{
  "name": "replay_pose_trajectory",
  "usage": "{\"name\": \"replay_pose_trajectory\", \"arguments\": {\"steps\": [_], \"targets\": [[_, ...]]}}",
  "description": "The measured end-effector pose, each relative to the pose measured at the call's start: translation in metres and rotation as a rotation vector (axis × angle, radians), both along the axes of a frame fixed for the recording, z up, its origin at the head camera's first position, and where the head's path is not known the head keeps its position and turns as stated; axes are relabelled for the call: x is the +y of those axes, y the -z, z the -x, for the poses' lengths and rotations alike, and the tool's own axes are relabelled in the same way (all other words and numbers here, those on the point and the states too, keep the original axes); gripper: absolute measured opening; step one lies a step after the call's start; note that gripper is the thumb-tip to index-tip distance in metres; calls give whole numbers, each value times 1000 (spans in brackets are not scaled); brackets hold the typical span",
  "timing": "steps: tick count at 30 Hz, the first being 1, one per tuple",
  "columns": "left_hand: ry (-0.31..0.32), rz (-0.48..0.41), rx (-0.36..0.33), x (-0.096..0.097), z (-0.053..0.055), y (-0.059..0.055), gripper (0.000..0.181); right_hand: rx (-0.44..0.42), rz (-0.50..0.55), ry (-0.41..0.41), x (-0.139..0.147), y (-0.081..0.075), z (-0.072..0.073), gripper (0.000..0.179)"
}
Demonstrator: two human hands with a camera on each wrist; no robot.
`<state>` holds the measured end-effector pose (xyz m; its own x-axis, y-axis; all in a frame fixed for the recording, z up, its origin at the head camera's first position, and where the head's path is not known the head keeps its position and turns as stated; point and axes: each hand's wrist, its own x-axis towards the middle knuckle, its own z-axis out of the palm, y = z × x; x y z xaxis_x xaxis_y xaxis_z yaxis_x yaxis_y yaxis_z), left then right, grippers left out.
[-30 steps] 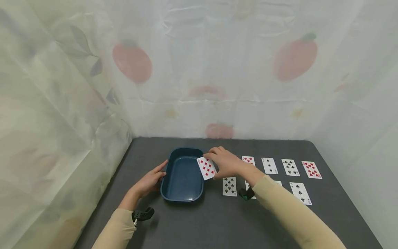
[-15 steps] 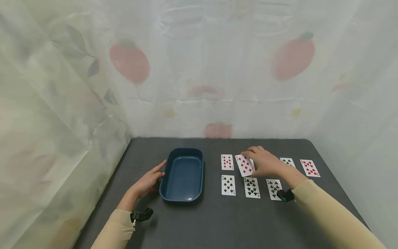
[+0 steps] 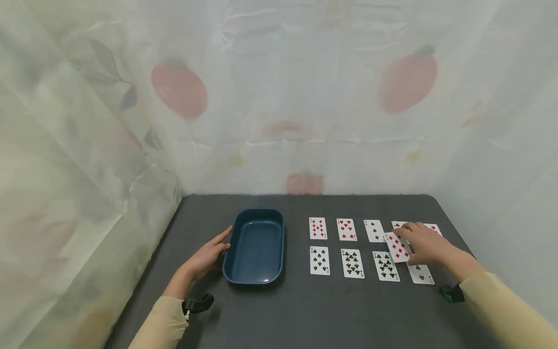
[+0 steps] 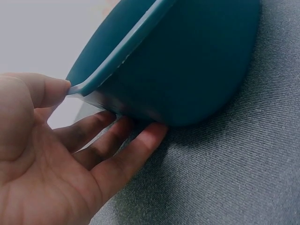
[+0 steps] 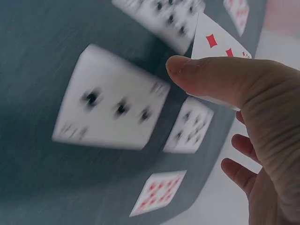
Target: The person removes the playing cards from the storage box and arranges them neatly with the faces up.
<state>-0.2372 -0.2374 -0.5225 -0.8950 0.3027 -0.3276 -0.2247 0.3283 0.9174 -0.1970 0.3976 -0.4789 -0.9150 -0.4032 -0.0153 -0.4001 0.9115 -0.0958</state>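
Note:
My left hand (image 3: 209,256) is at the left side of a blue rectangular dish (image 3: 257,252). In the left wrist view the thumb rests on the dish's rim (image 4: 136,40) while the fingers reach against its lower wall. Over at the right, my right hand (image 3: 426,245) pinches a diamonds playing card (image 3: 396,248), tilted above the laid-out cards. Beneath that hand lies a three of clubs (image 5: 112,103), partly covered in the head view. A black-suited card (image 3: 374,231) and a clubs card (image 3: 386,266) lie close to the held one.
More face-up cards lie in two rows: a diamonds card (image 3: 318,228), a hearts card (image 3: 347,230), a spades card (image 3: 320,261) and a clubs card (image 3: 352,263). Another hearts card (image 5: 158,191) is at the far right. Pale curtains (image 3: 305,97) surround the dark table (image 3: 279,315).
My right hand has carried the diamonds card rightward from beside the dish, across the rows to their right end. The left hand has stayed at the dish.

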Motion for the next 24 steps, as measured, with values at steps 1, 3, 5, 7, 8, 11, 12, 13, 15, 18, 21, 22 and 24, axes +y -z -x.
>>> {"name": "replay_pose_trajectory", "arguments": {"steps": [1, 3, 5, 7, 8, 11, 12, 13, 15, 18, 21, 22, 24], "targets": [[-1, -1, -2, 0, 0, 0, 61, 0, -3, 6, 7, 2, -2, 77], [-3, -3, -5, -1, 0, 1, 61, -7, -15, 21, 22, 6, -6, 77], [-5, -5, -9, -1, 0, 1, 61, -9, -23, 37, 35, 9, -11, 77], [-8, -6, -12, -1, 1, 1, 61, -6, -35, 50, 46, 12, -15, 78], [-7, -5, -12, -2, 1, 1, 61, -4, -39, 50, 52, 12, -17, 78], [-8, -2, -13, -2, 0, 1, 61, 12, -54, 56, 68, 14, -23, 75], [-11, -3, -14, -2, 0, 1, 61, 10, -58, 56, 73, 14, -25, 75], [-10, -3, -14, -2, 0, 1, 61, 5, -60, 60, 77, 14, -27, 73], [-12, -3, -15, -2, 0, 1, 61, -10, -73, 78, 84, 14, -30, 72], [-17, -3, -16, -2, 1, 1, 61, -43, -82, 101, 92, 14, -34, 72], [-20, -1, -18, -1, 1, 1, 60, -50, -82, 114, 99, 14, -37, 70], [-22, 0, -19, -1, 1, 1, 60, -46, -83, 116, 101, 14, -38, 69], [-22, -1, -19, 0, 1, 1, 60, -40, -85, 120, 105, 16, -39, 67]]}}
